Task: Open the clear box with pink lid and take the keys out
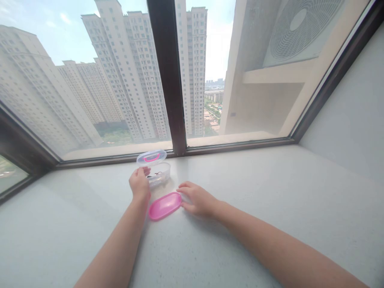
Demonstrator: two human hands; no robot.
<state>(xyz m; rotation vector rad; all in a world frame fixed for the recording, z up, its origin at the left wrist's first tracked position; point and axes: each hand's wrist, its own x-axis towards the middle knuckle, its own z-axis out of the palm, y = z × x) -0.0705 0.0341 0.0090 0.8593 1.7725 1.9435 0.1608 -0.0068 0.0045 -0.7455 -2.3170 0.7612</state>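
Note:
A small clear plastic box (160,175) stands on the pale window ledge (270,200) near the glass. Its clear lid (151,157), with a pink handle, is tipped up at the back. My left hand (139,185) grips the box's left side. A pink oval tray (165,205) lies flat on the ledge just in front of the box. My right hand (196,198) rests on the ledge with its fingertips touching the right end of the pink tray. Small dark items lie inside the box; I cannot tell what they are.
A large window with a dark vertical frame post (168,76) runs along the back of the ledge. A grey wall (354,116) closes the right side. Tall buildings and an outdoor fan unit (300,28) show through the glass.

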